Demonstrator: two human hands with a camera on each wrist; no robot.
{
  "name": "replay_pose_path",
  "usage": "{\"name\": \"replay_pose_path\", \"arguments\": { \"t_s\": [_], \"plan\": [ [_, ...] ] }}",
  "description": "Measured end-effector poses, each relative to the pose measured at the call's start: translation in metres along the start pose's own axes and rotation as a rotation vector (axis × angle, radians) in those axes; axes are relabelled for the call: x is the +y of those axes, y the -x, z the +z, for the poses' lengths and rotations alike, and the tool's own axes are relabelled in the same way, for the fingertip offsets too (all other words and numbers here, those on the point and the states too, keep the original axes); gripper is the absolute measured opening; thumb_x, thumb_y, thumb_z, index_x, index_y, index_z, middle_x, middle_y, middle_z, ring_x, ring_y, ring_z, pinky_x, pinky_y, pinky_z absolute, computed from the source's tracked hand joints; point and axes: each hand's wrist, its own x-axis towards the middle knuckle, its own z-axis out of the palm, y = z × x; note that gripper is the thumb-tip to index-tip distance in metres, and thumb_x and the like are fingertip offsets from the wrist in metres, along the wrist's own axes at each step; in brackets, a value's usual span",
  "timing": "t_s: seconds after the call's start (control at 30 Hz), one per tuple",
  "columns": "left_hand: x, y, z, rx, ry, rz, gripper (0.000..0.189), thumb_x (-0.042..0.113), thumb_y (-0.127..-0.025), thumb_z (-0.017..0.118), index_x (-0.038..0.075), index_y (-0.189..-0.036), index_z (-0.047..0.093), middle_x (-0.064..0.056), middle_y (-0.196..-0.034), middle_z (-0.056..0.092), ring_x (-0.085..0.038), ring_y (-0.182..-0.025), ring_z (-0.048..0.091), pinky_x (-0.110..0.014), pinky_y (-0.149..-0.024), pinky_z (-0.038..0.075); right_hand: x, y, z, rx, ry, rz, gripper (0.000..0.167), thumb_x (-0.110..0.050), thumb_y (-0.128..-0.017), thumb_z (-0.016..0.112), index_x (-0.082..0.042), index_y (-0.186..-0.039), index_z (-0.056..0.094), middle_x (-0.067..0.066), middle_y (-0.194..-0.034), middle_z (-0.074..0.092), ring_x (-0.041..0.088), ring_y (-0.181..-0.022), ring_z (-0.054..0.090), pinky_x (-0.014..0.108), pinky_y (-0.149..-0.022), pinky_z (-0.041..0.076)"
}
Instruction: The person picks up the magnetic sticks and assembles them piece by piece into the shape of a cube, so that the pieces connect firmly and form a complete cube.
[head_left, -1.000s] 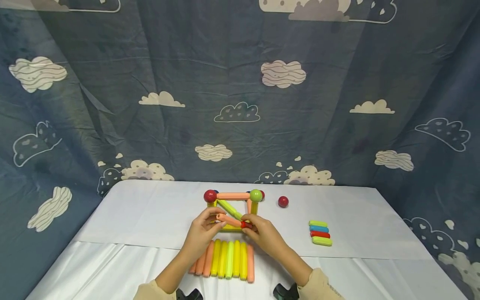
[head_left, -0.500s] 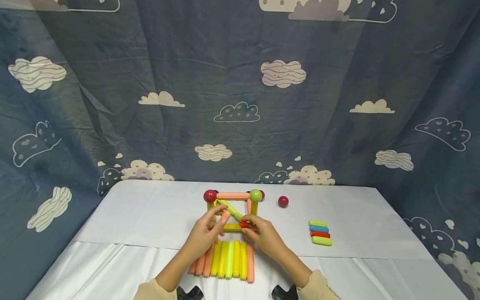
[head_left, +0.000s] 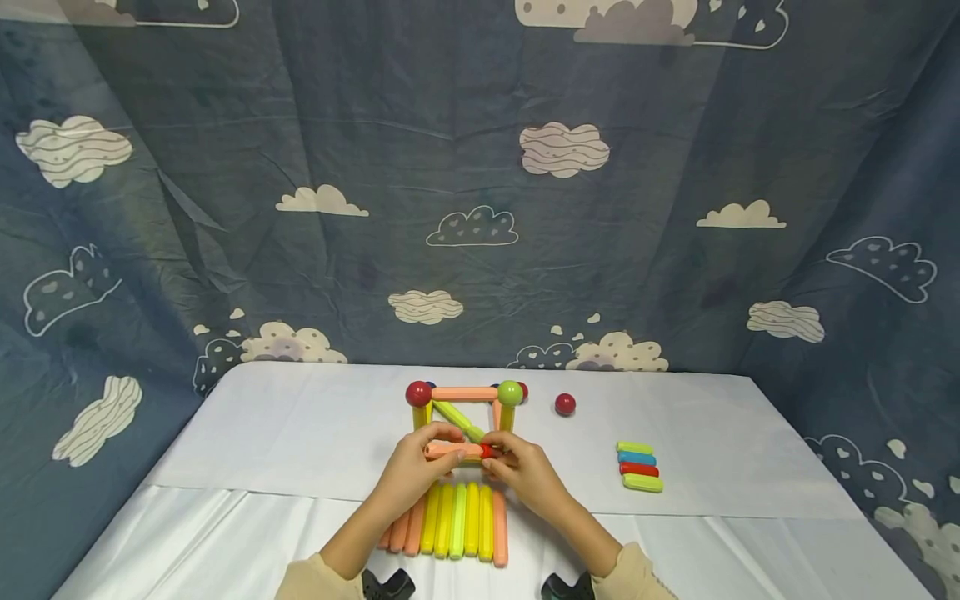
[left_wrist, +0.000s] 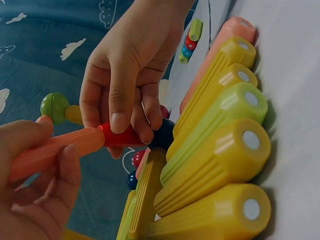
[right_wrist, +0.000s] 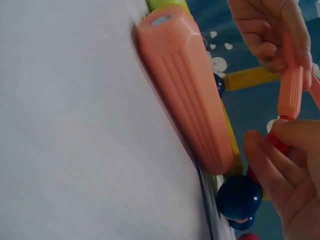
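My left hand (head_left: 411,467) holds a salmon-coloured ribbed magnetic rod (left_wrist: 55,152) between thumb and fingers. In my right hand (head_left: 527,465) a short red magnetic rod (left_wrist: 116,135) is pinched. The two rods meet end to end in the left wrist view. A dark blue ball (left_wrist: 162,134) sits at the red rod's other end, by a front corner of the frame. Behind the hands stands this frame of rods and balls, with a red ball (head_left: 418,393) and a green ball (head_left: 510,393) on yellow uprights. A salmon crossbar (head_left: 465,393) joins those two balls.
Several yellow, green and salmon rods (head_left: 457,521) lie side by side on the white tablecloth (head_left: 300,433) in front of the frame. A loose red ball (head_left: 566,404) lies to the right. Farther right is a stack of short coloured rods (head_left: 639,468).
Half a second ago the salmon rod was tilted up, apart from the red rod. My left hand has swung it level and in line with the red rod. The right hand keeps its place.
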Motion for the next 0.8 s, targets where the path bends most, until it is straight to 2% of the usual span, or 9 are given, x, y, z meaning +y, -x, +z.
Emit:
{"name": "replay_pose_path", "arguments": {
  "t_s": [0.1, 0.17, 0.3, 0.4, 0.47, 0.53, 0.57, 0.63, 0.8],
  "plan": [
    [0.013, 0.002, 0.001, -0.012, 0.07, 0.022, 0.025, 0.009, -0.085, 0.062, 0.003, -0.108, 0.056, -0.016, -0.103, 0.059, -0.033, -0.082, 0.06, -0.036, -0.068, 0.051, 0.001, -0.001, 0.001, -0.004, 0.028, -0.015, 0.025, 0.007, -0.081, 0.06, 0.007, -0.106, 0.055, 0.021, -0.093, 0.06, 0.032, -0.075, 0.062, 0.024, -0.065, 0.051],
    [0.018, 0.003, 0.002, -0.021, 0.066, 0.045, 0.028, 0.007, -0.085, 0.062, 0.002, -0.111, 0.055, -0.018, -0.106, 0.058, -0.03, -0.086, 0.059, -0.033, -0.073, 0.05, 0.005, -0.002, 0.003, -0.004, 0.041, -0.04, 0.026, 0.006, -0.081, 0.061, 0.005, -0.107, 0.055, 0.019, -0.094, 0.06, 0.031, -0.073, 0.062, 0.025, -0.062, 0.051],
    [0.014, 0.002, 0.0, -0.02, -0.085, 0.134, 0.038, 0.018, -0.083, 0.066, 0.008, -0.118, 0.053, -0.012, -0.113, 0.056, -0.017, -0.085, 0.059, -0.027, -0.071, 0.05, 0.021, -0.007, 0.008, 0.018, 0.09, -0.081, 0.026, -0.004, -0.081, 0.063, -0.001, -0.107, 0.059, 0.013, -0.097, 0.062, 0.022, -0.071, 0.062, 0.026, -0.06, 0.051],
    [0.011, -0.001, -0.007, 0.102, -0.244, 0.334, 0.038, 0.02, -0.08, 0.069, 0.01, -0.115, 0.055, -0.006, -0.105, 0.055, -0.01, -0.071, 0.053, -0.02, -0.06, 0.047, 0.03, -0.01, 0.01, 0.041, 0.124, -0.078, 0.026, -0.013, -0.081, 0.065, -0.006, -0.106, 0.061, 0.006, -0.095, 0.063, 0.013, -0.068, 0.06, 0.023, -0.06, 0.051],
    [0.013, -0.004, -0.015, 0.261, -0.35, 0.475, 0.033, 0.016, -0.08, 0.069, 0.008, -0.11, 0.056, -0.004, -0.1, 0.053, -0.012, -0.068, 0.047, -0.02, -0.055, 0.043, 0.031, -0.01, 0.01, 0.047, 0.133, -0.067, 0.025, -0.015, -0.082, 0.064, -0.006, -0.105, 0.062, 0.004, -0.092, 0.062, 0.01, -0.065, 0.058, 0.022, -0.058, 0.05],
    [0.015, -0.009, -0.024, 0.407, -0.42, 0.549, 0.029, 0.009, -0.08, 0.067, 0.005, -0.107, 0.057, -0.007, -0.099, 0.052, -0.016, -0.072, 0.045, -0.02, -0.054, 0.041, 0.03, -0.011, 0.01, 0.049, 0.13, -0.053, 0.026, -0.017, -0.082, 0.064, -0.006, -0.106, 0.062, 0.003, -0.089, 0.062, 0.009, -0.063, 0.057, 0.022, -0.056, 0.049],
    [0.016, -0.012, -0.028, 0.448, -0.435, 0.546, 0.029, 0.008, -0.081, 0.067, 0.004, -0.108, 0.057, -0.008, -0.104, 0.051, -0.016, -0.073, 0.045, -0.02, -0.052, 0.04, 0.03, -0.011, 0.01, 0.051, 0.131, -0.046, 0.026, -0.018, -0.083, 0.064, -0.006, -0.106, 0.062, 0.003, -0.088, 0.062, 0.008, -0.062, 0.057, 0.022, -0.055, 0.049],
    [0.016, -0.018, -0.035, 0.458, -0.436, 0.465, 0.033, 0.011, -0.083, 0.065, 0.006, -0.114, 0.056, -0.009, -0.111, 0.051, -0.019, -0.084, 0.048, -0.02, -0.052, 0.041, 0.029, -0.012, 0.01, 0.051, 0.134, -0.042, 0.027, -0.019, -0.083, 0.063, -0.005, -0.106, 0.062, 0.003, -0.086, 0.062, 0.009, -0.061, 0.056, 0.022, -0.054, 0.049],
    [0.004, -0.027, -0.041, 0.281, -0.197, 0.166, 0.037, 0.022, -0.087, 0.06, 0.012, -0.122, 0.053, -0.01, -0.117, 0.053, -0.027, -0.101, 0.053, -0.024, -0.051, 0.049, 0.027, -0.016, 0.014, 0.058, 0.175, -0.048, 0.026, -0.018, -0.084, 0.063, -0.004, -0.106, 0.062, 0.004, -0.087, 0.063, 0.007, -0.063, 0.057, 0.02, -0.057, 0.049]
  ]
}}
